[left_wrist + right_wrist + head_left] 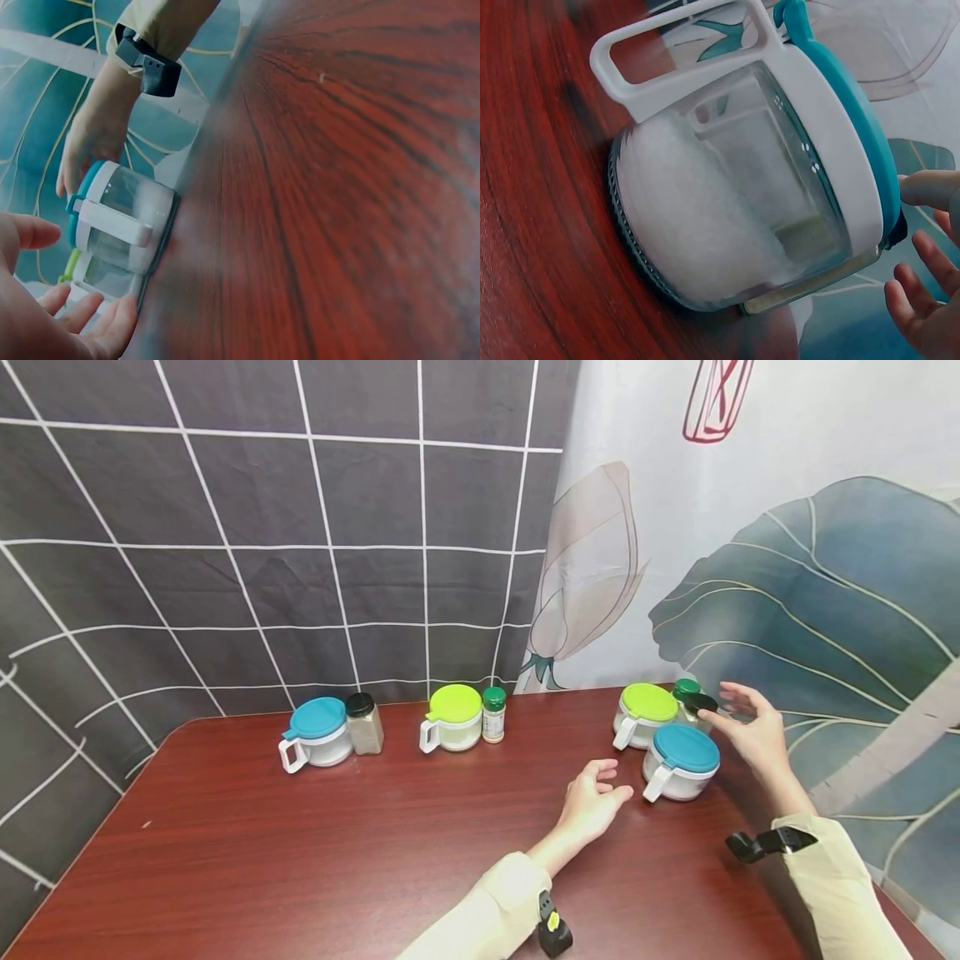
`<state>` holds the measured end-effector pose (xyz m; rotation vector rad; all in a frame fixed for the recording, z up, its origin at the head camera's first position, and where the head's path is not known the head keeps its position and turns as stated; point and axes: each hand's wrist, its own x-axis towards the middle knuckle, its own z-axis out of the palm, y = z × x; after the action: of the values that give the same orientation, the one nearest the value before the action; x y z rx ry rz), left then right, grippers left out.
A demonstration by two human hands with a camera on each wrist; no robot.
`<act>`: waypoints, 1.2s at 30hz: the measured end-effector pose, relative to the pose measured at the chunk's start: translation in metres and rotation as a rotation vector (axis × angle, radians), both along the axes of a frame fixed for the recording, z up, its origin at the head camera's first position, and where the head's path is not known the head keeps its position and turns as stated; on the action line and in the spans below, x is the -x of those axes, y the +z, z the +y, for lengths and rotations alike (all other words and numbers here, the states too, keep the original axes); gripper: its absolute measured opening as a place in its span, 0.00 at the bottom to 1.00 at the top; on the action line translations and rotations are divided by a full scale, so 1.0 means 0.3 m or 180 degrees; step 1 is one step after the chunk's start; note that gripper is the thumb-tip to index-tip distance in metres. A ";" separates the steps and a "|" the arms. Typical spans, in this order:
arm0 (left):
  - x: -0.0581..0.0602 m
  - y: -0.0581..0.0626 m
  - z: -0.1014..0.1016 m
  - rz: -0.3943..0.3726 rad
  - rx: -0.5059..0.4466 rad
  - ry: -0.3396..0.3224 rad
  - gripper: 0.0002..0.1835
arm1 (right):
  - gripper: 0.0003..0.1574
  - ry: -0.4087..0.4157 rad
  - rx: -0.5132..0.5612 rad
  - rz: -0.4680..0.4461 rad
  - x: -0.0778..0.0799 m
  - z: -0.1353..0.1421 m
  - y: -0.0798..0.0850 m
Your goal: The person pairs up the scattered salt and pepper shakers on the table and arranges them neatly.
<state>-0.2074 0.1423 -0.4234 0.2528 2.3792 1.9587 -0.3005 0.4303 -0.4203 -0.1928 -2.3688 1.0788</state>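
My right hand (757,739) is at the right end of the table, beside the black lid (701,702) of a spice jar. Its thumb is close to that lid; whether they touch I cannot tell. In front stands a blue-lidded seasoning jar (681,762) with a white handle; the right wrist view shows white grains (682,217) in it. A green-lidded seasoning jar (645,714) and a dark-green-capped bottle (686,688) stand behind. My left hand (591,802) hovers left of the blue-lidded jar, fingers loosely bent and holding nothing.
At the back left stand another blue-lidded jar (318,731) and a black-capped spice jar (364,725). Back centre are a lime-lidded jar (454,718) and a green-capped shaker (493,717). A tile-patterned curtain (225,527) hangs behind the red-brown table (300,860).
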 end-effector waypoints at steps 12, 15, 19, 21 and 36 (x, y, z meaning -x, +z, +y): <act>-0.008 -0.003 0.030 -0.0004 -0.0088 -0.0057 0.21 | 0.41 0.0075 -0.0052 -0.0348 -0.092 -0.107 0.108; -0.011 0.000 0.037 -0.0013 -0.0072 -0.0069 0.21 | 0.41 0.0097 -0.0108 -0.0394 -0.090 -0.104 0.102; -0.014 0.005 0.044 -0.0012 -0.0063 -0.0084 0.21 | 0.42 0.0141 -0.0115 -0.0448 -0.089 -0.102 0.095; -0.016 0.006 0.048 -0.0012 -0.0065 -0.0086 0.21 | 0.41 0.0177 -0.0078 -0.0460 -0.088 -0.105 0.095; -0.027 -0.003 0.081 0.0008 -0.0059 -0.0149 0.19 | 0.42 0.0283 0.0101 -0.0454 -0.077 -0.102 0.079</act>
<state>-0.1992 0.1666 -0.4243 0.3089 2.3357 1.9620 -0.2773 0.3998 -0.3966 -0.1826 -2.5087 1.1803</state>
